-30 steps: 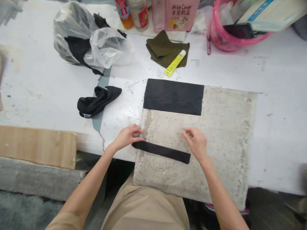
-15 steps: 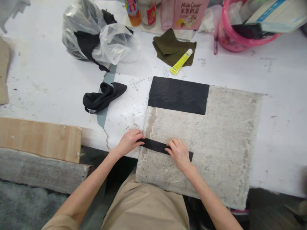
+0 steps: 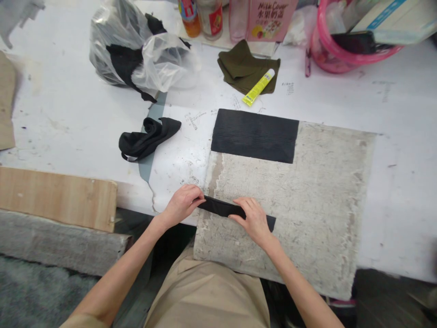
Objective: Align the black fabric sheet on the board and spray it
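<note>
A narrow black fabric strip [image 3: 218, 207] lies slantwise across a worn grey board [image 3: 317, 205]. My left hand [image 3: 184, 202] pinches the strip's left end between thumb and fingers, at the board's left edge. Farther right, my right hand [image 3: 252, 220] grips the strip across its width, fingers at the far edge and thumb at the near edge. The strip's right end [image 3: 271, 222] shows beyond that hand. A wide black fabric piece [image 3: 254, 135] lies flat on the board's far left part.
Left of the board lies a bundled black cloth [image 3: 146, 139]. Behind are a clear plastic bag [image 3: 119, 41], olive fabric pieces [image 3: 239, 64] with a yellow tube [image 3: 258, 88], bottles [image 3: 210, 20] and a pink basket [image 3: 332, 59]. A wooden plank [image 3: 58, 196] lies left.
My right hand has opened its thumb and fingers wider and shifted slightly left, now spanning the strip. My left hand stays at the left end, and the strip looks narrower there.
</note>
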`<state>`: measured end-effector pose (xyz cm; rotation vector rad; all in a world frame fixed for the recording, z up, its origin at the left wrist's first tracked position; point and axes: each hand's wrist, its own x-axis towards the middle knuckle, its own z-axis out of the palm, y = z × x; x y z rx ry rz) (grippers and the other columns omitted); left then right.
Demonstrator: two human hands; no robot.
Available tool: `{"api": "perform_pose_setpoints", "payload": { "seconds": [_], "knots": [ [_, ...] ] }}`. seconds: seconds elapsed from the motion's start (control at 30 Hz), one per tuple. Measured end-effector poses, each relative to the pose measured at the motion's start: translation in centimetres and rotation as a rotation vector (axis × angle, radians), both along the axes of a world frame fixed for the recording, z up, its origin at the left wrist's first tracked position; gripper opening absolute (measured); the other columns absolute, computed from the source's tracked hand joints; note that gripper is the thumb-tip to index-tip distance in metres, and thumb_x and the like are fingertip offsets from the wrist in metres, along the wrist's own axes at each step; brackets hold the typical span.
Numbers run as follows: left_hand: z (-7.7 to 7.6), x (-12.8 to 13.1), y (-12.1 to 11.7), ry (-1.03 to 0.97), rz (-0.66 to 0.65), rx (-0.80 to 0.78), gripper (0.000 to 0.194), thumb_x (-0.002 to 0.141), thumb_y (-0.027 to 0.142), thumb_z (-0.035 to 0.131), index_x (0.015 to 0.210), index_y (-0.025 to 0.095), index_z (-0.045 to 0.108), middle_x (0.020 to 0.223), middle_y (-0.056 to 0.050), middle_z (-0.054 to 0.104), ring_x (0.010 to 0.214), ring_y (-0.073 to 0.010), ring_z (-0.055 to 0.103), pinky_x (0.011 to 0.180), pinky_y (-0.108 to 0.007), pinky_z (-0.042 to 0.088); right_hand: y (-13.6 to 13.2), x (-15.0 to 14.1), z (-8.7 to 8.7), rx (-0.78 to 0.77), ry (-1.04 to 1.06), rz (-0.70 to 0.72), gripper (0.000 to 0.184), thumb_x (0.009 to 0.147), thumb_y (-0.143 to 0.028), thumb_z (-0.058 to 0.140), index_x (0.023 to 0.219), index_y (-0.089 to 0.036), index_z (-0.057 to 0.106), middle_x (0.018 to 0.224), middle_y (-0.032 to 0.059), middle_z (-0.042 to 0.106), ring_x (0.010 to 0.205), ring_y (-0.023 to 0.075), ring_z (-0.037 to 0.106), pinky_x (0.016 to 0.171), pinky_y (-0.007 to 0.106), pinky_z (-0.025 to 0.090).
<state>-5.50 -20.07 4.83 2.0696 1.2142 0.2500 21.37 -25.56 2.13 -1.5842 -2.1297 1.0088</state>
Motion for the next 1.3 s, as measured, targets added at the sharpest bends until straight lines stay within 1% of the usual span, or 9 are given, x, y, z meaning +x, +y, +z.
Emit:
{"api": "perform_pose_setpoints", "payload": {
  "seconds": [0.13,0.2,0.33,0.47,0.63,0.77,0.87,1.07,1.3],
  "knots": [
    [0.4,-0.1,1.2,-0.078,0.109,-0.2,0.013,0.094,0.028,0.053,0.087,0.019,0.06,0.08,0.0,0.063,0.074,-0.0139,0.057,0.069,-0.026,0.041,1.3,0.5,0.2,-0.14,0.036,0.099,0.011,0.088,-0.03,0.064,0.094,-0.022,0.066,0.087,0.0019,0.069,0.084,0.0195,0.062,0.075,0.031,0.045],
    [0.4,-0.4,2.0,-0.104,0.162,-0.29,0.014,0.091,0.033,0.058,0.093,0.02,0.063,0.081,0.001,0.065,0.074,-0.0136,0.059,0.068,-0.024,0.042,2.1,2.0,0.6,-0.229,0.003,0.109,0.008,0.088,-0.027,0.062,0.083,-0.022,0.066,0.079,-0.0004,0.068,0.076,0.0176,0.062,0.068,0.029,0.043],
    [-0.1,-0.7,4.0,-0.125,0.196,-0.483,0.02,0.081,0.039,0.068,0.086,0.02,0.069,0.074,0.0,0.066,0.067,-0.0142,0.057,0.06,-0.023,0.04,4.1,7.0,1.5,-0.315,-0.03,0.003,0.01,0.086,-0.027,0.061,0.079,-0.023,0.065,0.077,-0.0017,0.068,0.071,0.0165,0.062,0.063,0.027,0.041],
    [-1.2,-0.3,6.5,-0.222,0.19,-0.65,0.018,0.074,0.036,0.072,0.076,0.019,0.069,0.067,-0.001,0.063,0.061,-0.0139,0.054,0.056,-0.022,0.039,6.5,11.7,1.3,-0.323,0.012,-0.191,0.019,0.082,-0.037,0.06,0.071,-0.022,0.064,0.068,-0.0015,0.065,0.064,0.0166,0.058,0.059,0.027,0.039],
    [-2.6,0.8,9.8,-0.316,0.385,-0.575,0.027,0.077,0.042,0.068,0.071,0.017,0.063,0.062,0.0,0.059,0.056,-0.0112,0.048,0.052,-0.02,0.034,9.6,13.9,0.0,-0.402,0.244,-0.585,0.03,0.068,-0.049,0.068,0.065,-0.019,0.062,0.052,-0.0026,0.056,0.049,0.0132,0.049,0.049,0.026,0.036],
    [-3.3,2.3,11.9,-0.403,0.595,-0.544,0.034,0.073,0.047,0.07,0.069,0.016,0.058,0.055,0.0,0.057,0.049,-0.0091,0.043,0.048,-0.019,0.031,11.2,14.0,-1.2,-0.406,0.401,-0.742,0.039,0.066,-0.057,0.066,0.069,-0.018,0.059,0.05,-0.0014,0.057,0.045,0.0114,0.045,0.045,0.024,0.033],
    [-3.8,3.3,12.9,-0.425,0.666,-0.531,0.036,0.07,0.049,0.072,0.069,0.015,0.058,0.051,0.0,0.056,0.046,-0.0082,0.041,0.045,-0.018,0.029,12.0,14.2,-2.3,-0.351,0.359,-0.79,0.042,0.069,-0.061,0.063,0.062,-0.02,0.052,0.045,-0.0022,0.054,0.042,0.0101,0.039,0.046,0.024,0.03],
    [-5.3,4.2,14.1,-0.386,0.767,-0.448,0.036,0.067,0.048,0.074,0.066,0.015,0.059,0.043,0.002,0.052,0.039,-0.0065,0.038,0.041,-0.017,0.025,12.9,14.5,-3.5,-0.104,0.06,-0.793,0.053,0.071,-0.069,0.059,0.053,-0.021,0.047,0.043,-0.0042,0.044,0.045,0.0102,0.038,0.048,0.025,0.027],
    [-6.1,4.1,14.5,-0.356,0.804,-0.431,0.035,0.067,0.048,0.074,0.068,0.016,0.06,0.042,0.002,0.052,0.037,-0.0066,0.038,0.038,-0.017,0.024,13.5,14.3,-3.8,-0.119,-0.017,-0.739,0.052,0.078,-0.068,0.05,0.055,-0.021,0.052,0.047,-0.0014,0.053,0.045,0.0121,0.043,0.049,0.026,0.029]
  ]
}}
